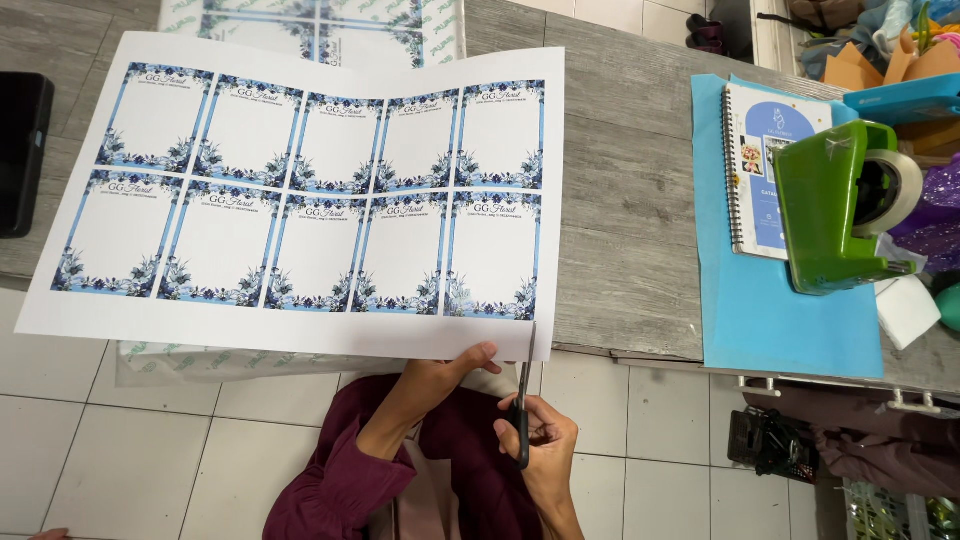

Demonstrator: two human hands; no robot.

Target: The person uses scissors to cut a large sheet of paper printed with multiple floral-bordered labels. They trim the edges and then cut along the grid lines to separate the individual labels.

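1. Gripping a pair of dark-handled scissors (523,415), the right hand (545,440) has its fingers curled through the loops, closed firmly on the handles. The blades point up and away from the body, their tips just entering the near edge of the printed sheet (300,195) close to its right corner; how far the blades are parted cannot be told.

2. Pinching that same near edge just left of the blades, the left hand (440,375) has its thumb on top and its fingers underneath. Judging by this, it keeps the paper taut and level so the edge meets the blades cleanly.

3. Most of the sheet lies flat on the grey wooden table (620,200), with its near margin overhanging the table edge toward the hands, which leaves room for the scissors beneath. It carries two rows of white cards with blue floral borders.

4. Well apart to the right lie a blue sheet (790,330), a spiral notebook (760,170) and a green tape dispenser (835,205).
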